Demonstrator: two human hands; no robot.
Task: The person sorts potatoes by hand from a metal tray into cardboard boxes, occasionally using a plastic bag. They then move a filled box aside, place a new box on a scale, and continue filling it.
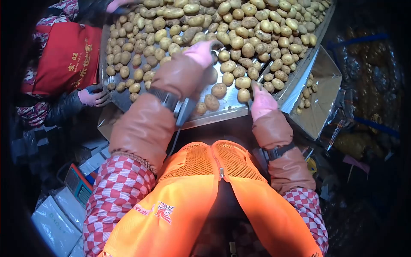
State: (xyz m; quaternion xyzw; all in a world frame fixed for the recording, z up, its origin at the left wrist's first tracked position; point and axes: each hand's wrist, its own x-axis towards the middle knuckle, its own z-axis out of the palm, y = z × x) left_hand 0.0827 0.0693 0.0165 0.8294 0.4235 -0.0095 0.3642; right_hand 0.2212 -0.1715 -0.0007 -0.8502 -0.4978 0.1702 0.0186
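Many potatoes (252, 36) lie loose over a metal sorting table (180, 124). My left hand (200, 54), in a pink glove with dark fingertips, reaches out over the middle of the heap, its fingertips right among the potatoes. Its fingers are partly hidden and smeared, so I cannot tell whether it holds one. By the table's near edge, my right hand (263, 103), also in a pink glove, has its fingers stretched forward beside a potato (243, 95). Several single potatoes, such as one potato (211, 102), sit on the bare metal between my hands.
A co-worker in a red apron (68, 60) stands at the left, one gloved hand (93, 97) by the table's edge. An open carton (319, 96) with potatoes inside is at the right. Boxes or packs (55, 227) lie lower left, near a small scale-like device (79, 182).
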